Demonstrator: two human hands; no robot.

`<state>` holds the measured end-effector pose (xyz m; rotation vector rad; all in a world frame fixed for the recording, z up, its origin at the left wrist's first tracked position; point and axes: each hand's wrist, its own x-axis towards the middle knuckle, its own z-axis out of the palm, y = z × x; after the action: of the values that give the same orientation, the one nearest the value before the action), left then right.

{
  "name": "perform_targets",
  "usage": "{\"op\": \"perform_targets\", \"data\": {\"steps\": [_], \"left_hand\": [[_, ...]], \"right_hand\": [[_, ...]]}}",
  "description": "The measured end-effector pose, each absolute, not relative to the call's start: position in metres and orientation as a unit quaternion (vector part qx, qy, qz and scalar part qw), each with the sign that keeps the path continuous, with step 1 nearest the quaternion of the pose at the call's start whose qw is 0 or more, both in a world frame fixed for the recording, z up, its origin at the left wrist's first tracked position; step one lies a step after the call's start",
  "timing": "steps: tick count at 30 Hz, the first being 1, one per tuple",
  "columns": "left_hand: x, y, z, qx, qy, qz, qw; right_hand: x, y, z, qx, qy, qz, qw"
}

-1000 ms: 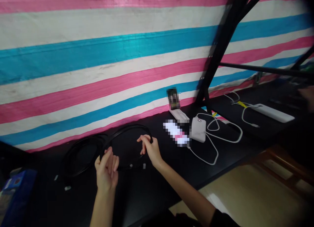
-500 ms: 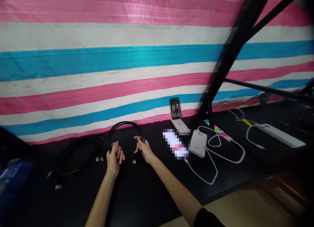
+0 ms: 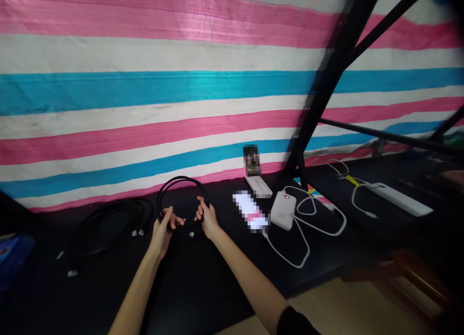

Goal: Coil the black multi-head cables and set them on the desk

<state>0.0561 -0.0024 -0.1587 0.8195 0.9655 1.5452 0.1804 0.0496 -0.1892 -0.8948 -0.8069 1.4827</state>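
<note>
Between my two hands a black cable (image 3: 183, 178) is looped into a coil, its arc rising above them over the dark tabletop. My left hand (image 3: 163, 231) grips the coil's left side, with thumb and fingers closed round it. On the right side of the loop, my right hand (image 3: 206, 219) holds the cable between thumb and curled fingers. A pale connector end (image 3: 192, 234) shows low between the hands. Left of my left hand lies a second coil of black cable (image 3: 108, 204), with several pale connector tips by it.
Right of my hands lie a lit, blurred-out phone (image 3: 250, 210), a white power bank (image 3: 283, 210) and looping white cables (image 3: 306, 250). Farther right is a white power strip (image 3: 402, 199). A black metal frame (image 3: 315, 103) stands before the striped sheet (image 3: 145, 93). A blue package (image 3: 14, 262) sits at far left.
The view has shifted a little, so things on the table appear farther left. My right hand's fingers have curled in more around the cable. Both hands still hold the coil.
</note>
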Motion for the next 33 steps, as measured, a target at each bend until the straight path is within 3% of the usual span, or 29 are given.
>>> {"op": "perform_targets", "data": {"steps": [11,22,33], "left_hand": [[0.019,-0.002,-0.169,0.232,0.390,0.735,0.505],[0.033,0.013,-0.187,0.278,0.536,0.668,0.435],[0.026,0.008,-0.187,0.379,0.641,0.616,0.255]], "right_hand": [[0.177,0.029,-0.189,-0.408,-0.528,0.607,0.431],[0.186,0.047,-0.193,-0.478,-0.431,0.566,0.515],[0.186,0.050,-0.187,-0.458,-0.345,0.631,0.522]]}}
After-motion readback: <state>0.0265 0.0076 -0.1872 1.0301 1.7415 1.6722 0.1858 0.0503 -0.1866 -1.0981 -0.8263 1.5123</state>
